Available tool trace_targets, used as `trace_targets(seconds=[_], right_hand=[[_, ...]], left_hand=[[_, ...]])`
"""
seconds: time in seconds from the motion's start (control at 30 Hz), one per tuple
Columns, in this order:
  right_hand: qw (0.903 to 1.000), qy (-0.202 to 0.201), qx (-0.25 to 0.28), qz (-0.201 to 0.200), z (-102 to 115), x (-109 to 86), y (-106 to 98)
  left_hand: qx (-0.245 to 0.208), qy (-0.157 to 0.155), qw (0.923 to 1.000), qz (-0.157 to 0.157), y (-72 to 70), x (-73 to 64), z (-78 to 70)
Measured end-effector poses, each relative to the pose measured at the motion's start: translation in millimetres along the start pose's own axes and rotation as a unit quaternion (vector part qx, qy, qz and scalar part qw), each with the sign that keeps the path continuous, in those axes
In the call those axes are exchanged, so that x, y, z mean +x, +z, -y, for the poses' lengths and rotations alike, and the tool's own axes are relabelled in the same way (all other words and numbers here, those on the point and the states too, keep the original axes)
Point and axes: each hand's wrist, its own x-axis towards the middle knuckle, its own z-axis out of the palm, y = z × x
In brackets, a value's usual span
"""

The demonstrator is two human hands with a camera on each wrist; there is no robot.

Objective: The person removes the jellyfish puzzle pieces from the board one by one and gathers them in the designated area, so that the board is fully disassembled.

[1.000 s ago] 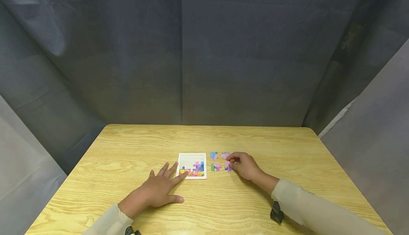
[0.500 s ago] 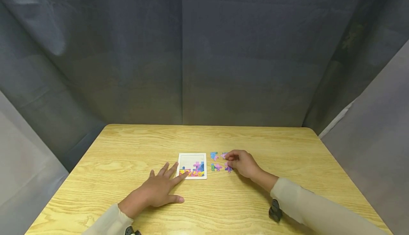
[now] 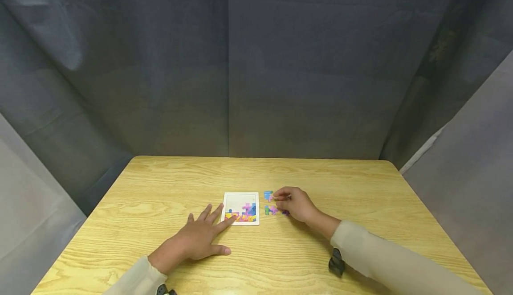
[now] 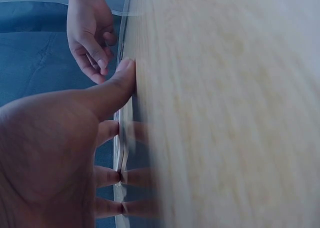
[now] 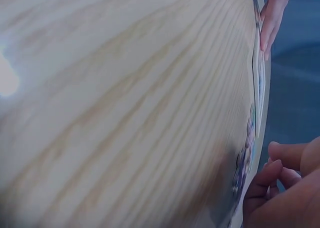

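A white square puzzle tray point(image 3: 242, 194) lies on the table, its lower part filled with colourful pieces. My left hand point(image 3: 198, 237) lies flat with fingers spread, some fingertips resting on the tray's left and lower edge. To the tray's right are loose jigsaw pieces: a blue-and-pink piece point(image 3: 268, 195), a green-and-pink piece point(image 3: 270, 210) and a purple piece point(image 3: 286, 213) partly covered by my right hand point(image 3: 298, 205). That hand hovers over them, fingers loosely bent, and no piece shows between thumb and fingers. In the right wrist view, the loose pieces point(image 5: 243, 160) appear edge-on beside the fingers.
The wooden table point(image 3: 256, 264) has rounded far corners. A dark grey curtain point(image 3: 256, 85) hangs behind it, and paler cloth point(image 3: 473, 174) flanks the right side. A black wrist device point(image 3: 336, 263) sits below the right sleeve.
My right hand has shifted left over the loose pieces, now covering the pink piece with an eye-like spot and much of the purple one. The left hand and tray have stayed put.
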Motion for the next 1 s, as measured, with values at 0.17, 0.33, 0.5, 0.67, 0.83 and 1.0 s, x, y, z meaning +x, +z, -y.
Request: trace_targets(seconds=[0.17, 0.33, 0.5, 0.67, 0.83, 1.0], right_hand=[[0.9997, -0.006, 0.007, 0.024, 5, 2.6, 6], [0.9986, -0.013, 0.022, 0.046, 11, 4.4, 14], [0.9987, -0.017, 0.000, 0.048, 16, 6.6, 24], [0.9978, -0.039, -0.029, 0.044, 20, 8.3, 33], [0.9962, -0.060, -0.047, 0.043, 22, 10.5, 40], [0.9964, -0.046, -0.057, 0.041, 25, 12.8, 45]], left_hand=[[0.000, -0.001, 1.0000, -0.002, 0.4, 0.3, -0.1], [0.000, -0.002, 1.0000, -0.001, 0.1, 0.4, -0.6], [-0.003, -0.004, 1.0000, 0.000, -0.4, 0.4, -1.4], [-0.003, -0.010, 0.9999, 0.004, -0.7, 0.4, -2.4], [-0.001, -0.010, 0.9999, 0.003, -0.8, 0.4, -2.3], [0.001, -0.004, 1.0000, -0.001, -1.5, 0.1, -2.3]])
